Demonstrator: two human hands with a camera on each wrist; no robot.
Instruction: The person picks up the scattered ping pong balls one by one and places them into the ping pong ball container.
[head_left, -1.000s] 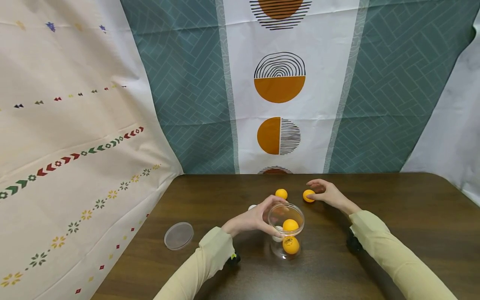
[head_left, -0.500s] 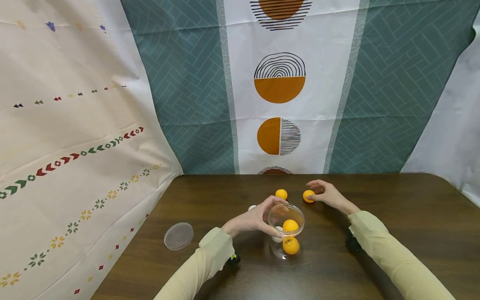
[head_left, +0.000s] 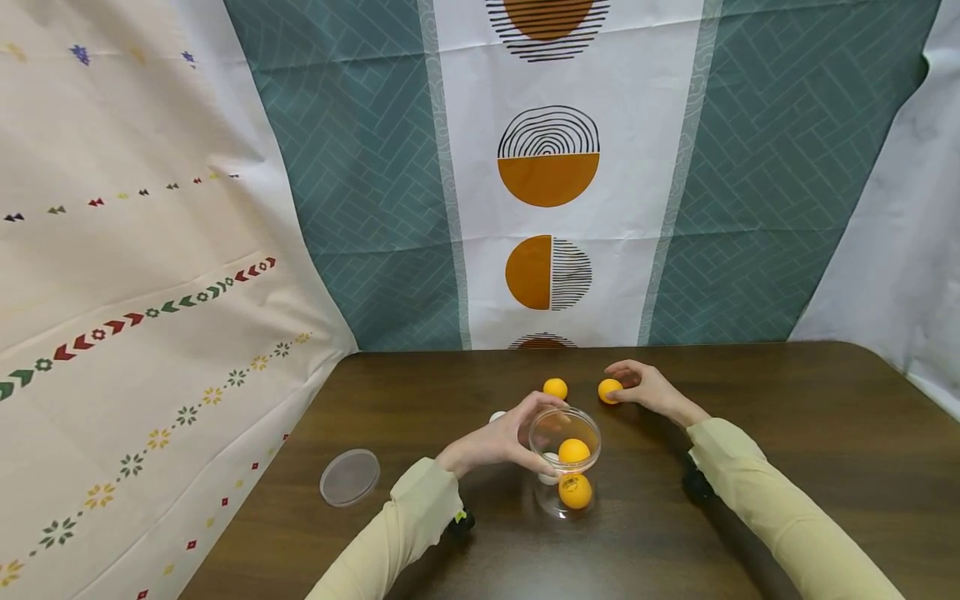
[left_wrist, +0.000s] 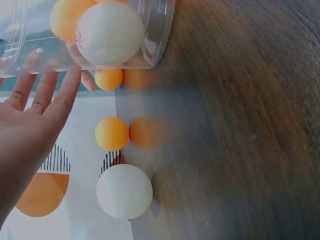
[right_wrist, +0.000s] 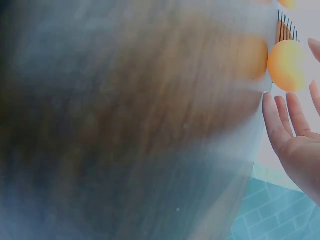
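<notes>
My left hand (head_left: 501, 437) holds a clear plastic jar (head_left: 542, 500) by its upper side, thumb at the front and fingers behind. Inside the upright jar are orange table tennis balls (head_left: 575, 492) and a white table tennis ball (left_wrist: 111, 34). At the back, my right hand (head_left: 651, 390) is around an orange table tennis ball (head_left: 609, 391) on the table, thumb in front of it and fingers above. In the right wrist view its fingers (right_wrist: 298, 117) look loosely spread beside that ball (right_wrist: 287, 65); firm contact is not clear.
Another orange ball (head_left: 555, 388) sits behind the jar. A white ball (left_wrist: 124, 192) lies behind the left hand, mostly hidden in the head view. A round clear lid (head_left: 349, 477) lies at the left on the brown wooden table (head_left: 810, 450). Patterned cloths (head_left: 405, 167) hang behind and at the left.
The head view has shifted slightly, moving everything a little left in it. Both hands, the jar and the balls otherwise keep their places.
</notes>
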